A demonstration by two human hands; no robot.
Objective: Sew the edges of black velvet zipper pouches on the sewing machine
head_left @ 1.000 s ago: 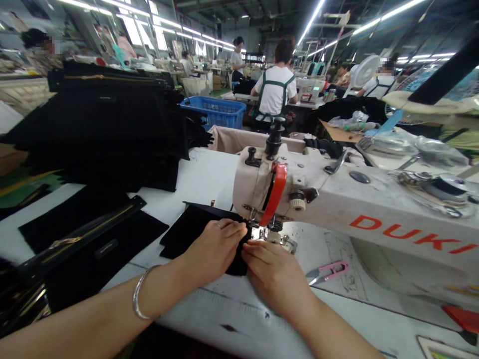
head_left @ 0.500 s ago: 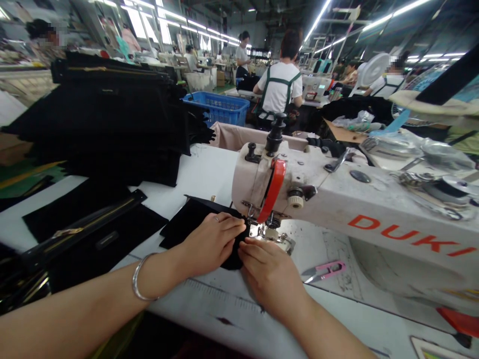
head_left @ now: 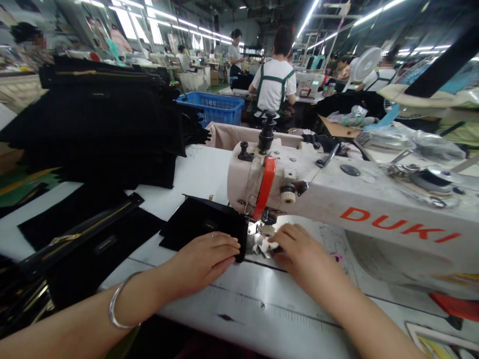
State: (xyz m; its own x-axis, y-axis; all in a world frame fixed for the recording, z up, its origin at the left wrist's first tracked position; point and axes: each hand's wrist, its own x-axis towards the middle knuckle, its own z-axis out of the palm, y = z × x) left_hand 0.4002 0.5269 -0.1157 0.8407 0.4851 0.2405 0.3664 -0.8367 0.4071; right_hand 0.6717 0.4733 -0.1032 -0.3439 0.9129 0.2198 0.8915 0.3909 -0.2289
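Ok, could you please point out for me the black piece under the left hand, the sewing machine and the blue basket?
Black piece point(head_left: 198, 218): head view, on its flat upper face.
Sewing machine point(head_left: 322, 192): head view, on its pale arm.
Blue basket point(head_left: 222, 115): head view, on its outer wall.

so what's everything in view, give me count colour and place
sewing table: 1, white, foreground
sewing machine: 1, white, centre to right
labelled fabric piece: 1, black, centre, at machine
zippered fabric piece: at least 1, black, left on table
fabric stack: 1, black, left
thread snips: 1, pink, mostly hidden, right of centre
basket: 1, blue, behind table
fan: at least 1, white, right background
co-workers: several, mixed clothing, background
ceiling lights: several, white, overhead
bracelet: 1, silver, left wrist
left hand: 1, bare, on labelled piece
right hand: 1, bare, by machine
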